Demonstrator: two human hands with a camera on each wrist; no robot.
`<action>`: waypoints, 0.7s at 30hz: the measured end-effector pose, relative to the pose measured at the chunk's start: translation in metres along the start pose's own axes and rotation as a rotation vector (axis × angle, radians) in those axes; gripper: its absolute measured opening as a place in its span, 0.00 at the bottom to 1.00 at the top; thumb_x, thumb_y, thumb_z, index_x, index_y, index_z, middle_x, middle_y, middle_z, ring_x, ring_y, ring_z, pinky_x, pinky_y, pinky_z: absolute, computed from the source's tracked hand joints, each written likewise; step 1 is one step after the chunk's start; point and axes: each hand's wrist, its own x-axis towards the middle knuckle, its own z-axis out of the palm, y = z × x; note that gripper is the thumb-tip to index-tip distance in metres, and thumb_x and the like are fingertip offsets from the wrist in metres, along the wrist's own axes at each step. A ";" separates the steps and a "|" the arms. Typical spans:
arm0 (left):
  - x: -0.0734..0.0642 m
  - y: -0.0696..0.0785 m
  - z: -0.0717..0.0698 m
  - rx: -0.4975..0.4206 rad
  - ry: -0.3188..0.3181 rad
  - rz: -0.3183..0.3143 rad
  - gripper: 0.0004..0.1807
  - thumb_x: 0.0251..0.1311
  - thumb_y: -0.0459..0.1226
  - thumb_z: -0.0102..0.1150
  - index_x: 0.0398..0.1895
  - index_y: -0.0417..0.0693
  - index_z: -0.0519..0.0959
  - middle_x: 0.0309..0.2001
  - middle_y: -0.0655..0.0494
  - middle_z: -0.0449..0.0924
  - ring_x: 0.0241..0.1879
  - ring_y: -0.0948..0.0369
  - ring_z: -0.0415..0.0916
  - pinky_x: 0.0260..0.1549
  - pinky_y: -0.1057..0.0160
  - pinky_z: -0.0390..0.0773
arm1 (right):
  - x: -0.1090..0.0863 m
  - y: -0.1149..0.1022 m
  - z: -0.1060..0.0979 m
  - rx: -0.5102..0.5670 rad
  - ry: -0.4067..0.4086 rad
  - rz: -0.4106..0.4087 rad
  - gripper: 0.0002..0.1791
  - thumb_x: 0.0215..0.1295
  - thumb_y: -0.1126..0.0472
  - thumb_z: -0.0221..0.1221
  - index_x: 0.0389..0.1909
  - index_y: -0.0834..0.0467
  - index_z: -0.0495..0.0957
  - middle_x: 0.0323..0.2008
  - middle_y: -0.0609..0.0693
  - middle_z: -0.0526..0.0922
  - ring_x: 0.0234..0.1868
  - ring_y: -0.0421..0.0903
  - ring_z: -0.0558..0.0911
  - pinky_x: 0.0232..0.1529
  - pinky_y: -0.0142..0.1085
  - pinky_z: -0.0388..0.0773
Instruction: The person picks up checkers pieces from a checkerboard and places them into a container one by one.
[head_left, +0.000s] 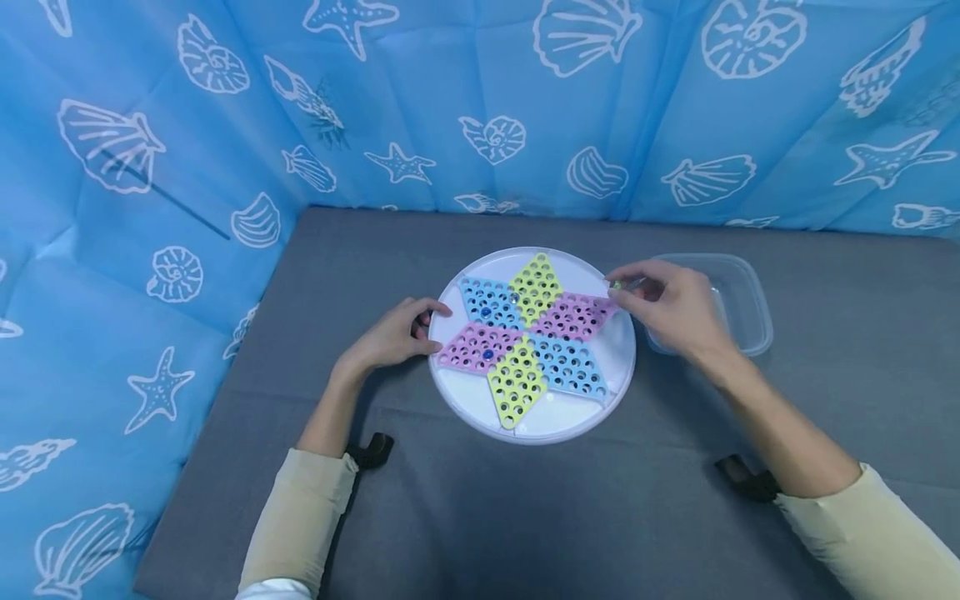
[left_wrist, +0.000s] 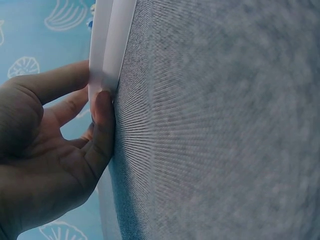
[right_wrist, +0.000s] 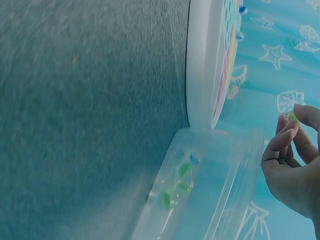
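A round white Chinese checkers board (head_left: 465, 392) carries a star of blue, yellow and pink holed sections. A few marbles sit in its upper-left part, such as a dark blue marble (head_left: 488, 355) in the pink section. My left hand (head_left: 393, 333) holds the board's left rim; in the left wrist view, its thumb and a finger touch that white rim (left_wrist: 112, 45). Above the board's right edge, my right hand (head_left: 678, 308) pinches a green-and-clear marble (right_wrist: 291, 117) between thumb and fingertips.
A clear plastic tub (head_left: 757, 304) stands right of the board, partly behind my right hand. Several green and blue marbles (right_wrist: 184, 170) lie in it. Grey cloth (head_left: 525, 517) covers the table. A blue seashell-print curtain (head_left: 450, 100) hangs behind and at left.
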 end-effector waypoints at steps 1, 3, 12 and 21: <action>0.000 0.000 0.000 0.000 -0.001 0.006 0.25 0.60 0.31 0.67 0.62 0.43 0.74 0.43 0.46 0.63 0.34 0.57 0.66 0.38 0.58 0.67 | 0.000 0.001 -0.002 -0.004 0.004 0.003 0.13 0.65 0.59 0.66 0.48 0.57 0.84 0.34 0.53 0.82 0.33 0.47 0.76 0.30 0.30 0.70; 0.000 0.001 0.001 -0.003 -0.001 0.008 0.26 0.60 0.30 0.67 0.61 0.43 0.74 0.43 0.46 0.63 0.33 0.57 0.66 0.38 0.58 0.67 | 0.000 0.005 -0.006 -0.012 0.007 0.003 0.14 0.65 0.59 0.65 0.50 0.58 0.83 0.36 0.53 0.82 0.33 0.47 0.77 0.32 0.30 0.70; 0.001 0.000 0.001 -0.019 0.000 0.003 0.26 0.59 0.30 0.67 0.61 0.42 0.74 0.43 0.45 0.63 0.34 0.56 0.67 0.37 0.58 0.68 | -0.002 0.023 -0.020 0.008 0.041 -0.001 0.14 0.68 0.54 0.63 0.50 0.57 0.84 0.40 0.54 0.85 0.34 0.42 0.78 0.32 0.26 0.70; 0.001 0.001 0.000 -0.020 -0.005 -0.019 0.26 0.59 0.30 0.67 0.62 0.43 0.73 0.43 0.46 0.63 0.34 0.56 0.67 0.37 0.58 0.68 | 0.000 0.040 -0.036 -0.031 0.018 0.101 0.17 0.69 0.55 0.62 0.54 0.59 0.81 0.43 0.57 0.83 0.38 0.45 0.78 0.32 0.24 0.70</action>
